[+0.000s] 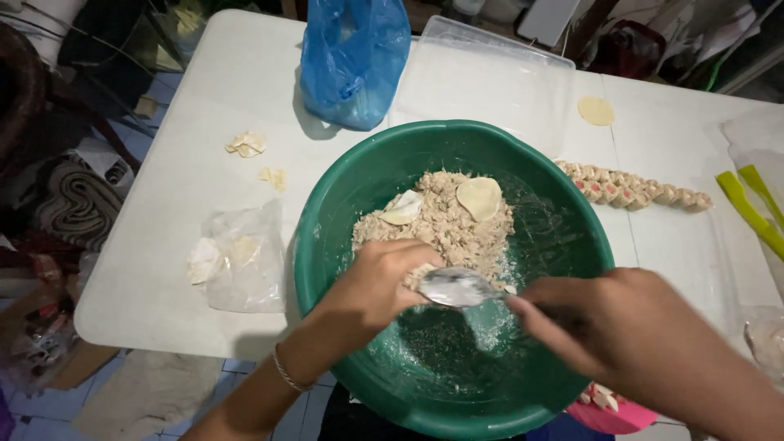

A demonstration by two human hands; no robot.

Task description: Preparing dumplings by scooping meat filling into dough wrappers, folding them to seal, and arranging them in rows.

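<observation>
A large green bowl [563,212] sits at the near edge of a white table [212,90] and holds a heap of beige minced filling [445,224]. Two round dough wrappers [479,198] lie on the heap. My left hand [377,282] is cupped inside the bowl, its fingers closed around something small that I cannot make out. My right hand [608,322] grips a metal spoon [457,287], whose bowl touches my left fingers above the filling.
A blue plastic bag [355,57] and a clear lidded tray [482,77] stand behind the bowl. A row of folded dumplings [633,192] lies to the right, one loose wrapper [595,110] beyond it. A clear bag [241,257] and dough scraps [247,144] lie left. Yellow-green utensils [751,204] at far right.
</observation>
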